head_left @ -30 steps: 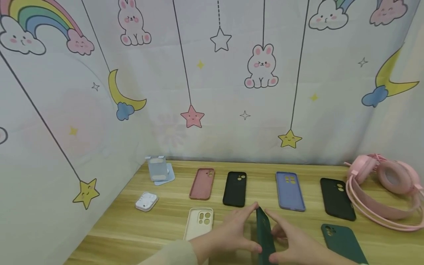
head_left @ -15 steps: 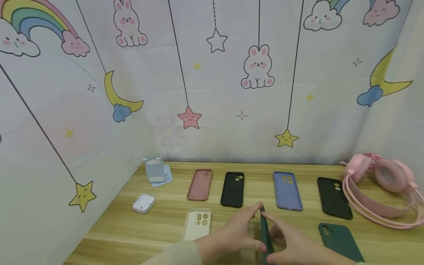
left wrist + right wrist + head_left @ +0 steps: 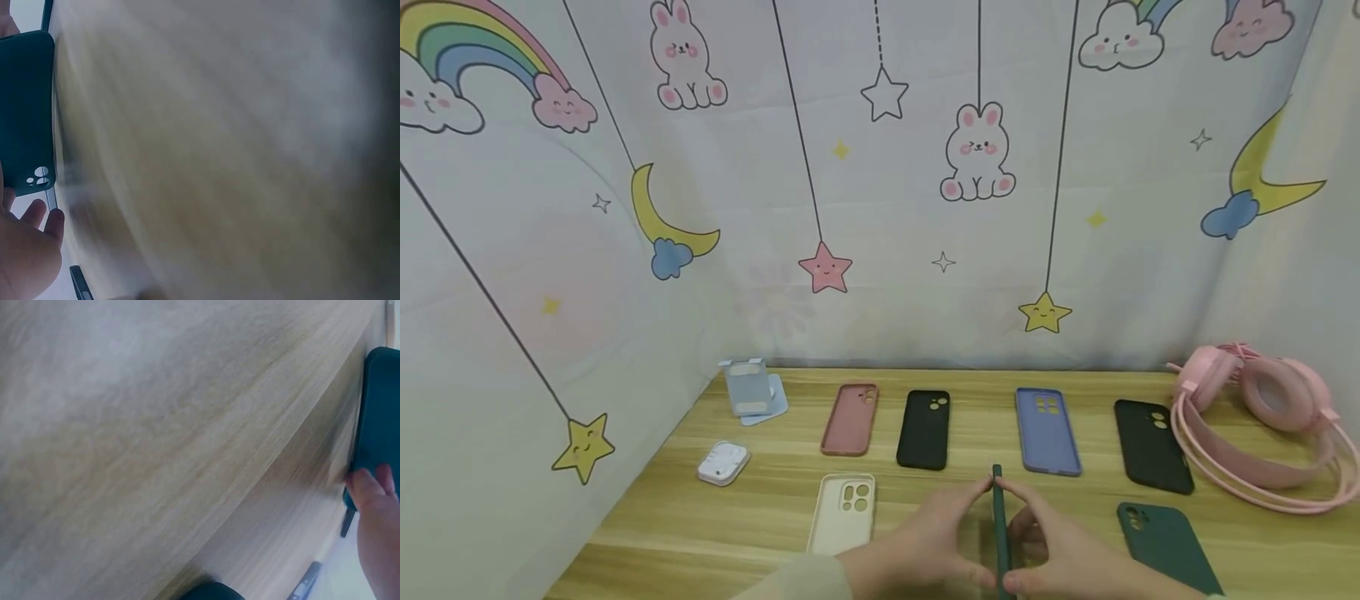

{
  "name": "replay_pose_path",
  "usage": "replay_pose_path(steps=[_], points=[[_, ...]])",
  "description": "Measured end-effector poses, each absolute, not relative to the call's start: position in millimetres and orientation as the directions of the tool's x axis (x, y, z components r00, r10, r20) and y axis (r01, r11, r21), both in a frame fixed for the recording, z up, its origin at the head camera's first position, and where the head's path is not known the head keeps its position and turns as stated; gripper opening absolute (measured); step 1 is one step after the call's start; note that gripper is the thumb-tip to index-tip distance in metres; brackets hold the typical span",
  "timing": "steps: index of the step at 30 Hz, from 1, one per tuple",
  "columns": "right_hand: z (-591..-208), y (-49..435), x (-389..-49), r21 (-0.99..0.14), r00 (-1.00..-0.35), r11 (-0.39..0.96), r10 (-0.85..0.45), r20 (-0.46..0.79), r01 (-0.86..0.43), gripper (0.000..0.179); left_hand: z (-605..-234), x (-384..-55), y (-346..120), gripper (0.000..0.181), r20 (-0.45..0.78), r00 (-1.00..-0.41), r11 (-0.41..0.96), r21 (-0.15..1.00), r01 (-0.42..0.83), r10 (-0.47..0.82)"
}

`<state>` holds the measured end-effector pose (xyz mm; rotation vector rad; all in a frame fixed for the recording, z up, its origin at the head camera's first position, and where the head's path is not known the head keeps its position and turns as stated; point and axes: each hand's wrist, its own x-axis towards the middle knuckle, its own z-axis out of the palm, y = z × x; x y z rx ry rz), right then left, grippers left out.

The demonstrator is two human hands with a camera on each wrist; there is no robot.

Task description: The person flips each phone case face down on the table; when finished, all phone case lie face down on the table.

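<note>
In the head view, a dark green phone case point(image 3: 1001, 525) stands on its long edge over the wooden table, seen nearly edge-on. My left hand point(image 3: 928, 537) holds it from the left, index finger at its far end and thumb near its close end. From the right, my right hand point(image 3: 1067, 546) grips it likewise, other fingers bent behind. The left wrist view shows the face of the case point(image 3: 25, 112) with round camera holes at one corner. Fingers of the right hand point(image 3: 378, 519) press the case point(image 3: 382, 419) in the right wrist view.
Around lie a cream case point(image 3: 842, 517), a pink case point(image 3: 848, 421), two black cases point(image 3: 923, 429), a purple case point(image 3: 1048, 433) and another green case point(image 3: 1168, 542). Pink headphones point(image 3: 1262, 425) sit right; a blue stand point(image 3: 751, 392) and white earphone box point(image 3: 724, 462) sit left.
The held green case has turned from showing its broad face at a slant to nearly edge-on. Both hands keep their hold, and the head view has shifted slightly right.
</note>
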<state>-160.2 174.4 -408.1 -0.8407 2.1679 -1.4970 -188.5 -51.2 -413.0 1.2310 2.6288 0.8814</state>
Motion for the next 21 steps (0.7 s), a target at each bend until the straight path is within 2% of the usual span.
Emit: replay_pose_path(steps=[5,14,17,21], points=[[-408,174,-159,-0.952,-0.733,0.19,-0.678,0.05,-0.24,0.088,-413,-188,-51,0.103,0.136,-0.663,0.518,0.518,0.681,0.736],[-418,189,-164,-0.993,-0.689,0.087,-0.725,-0.006,-0.083,0.091,-409,-182,-53,0.096,0.106,-0.655,0.534,0.489,0.689,0.748],[-420,198,-165,-0.997,-0.664,0.027,-0.747,0.024,-0.067,0.079,-408,-180,-53,0.094,0.088,-0.661,0.55,0.48,0.684,0.745],[-425,203,-168,-0.995,-0.596,-0.07,-0.797,0.098,-0.07,0.065,-409,-180,-55,0.091,-0.003,-0.684,0.595,0.495,0.633,0.729]])
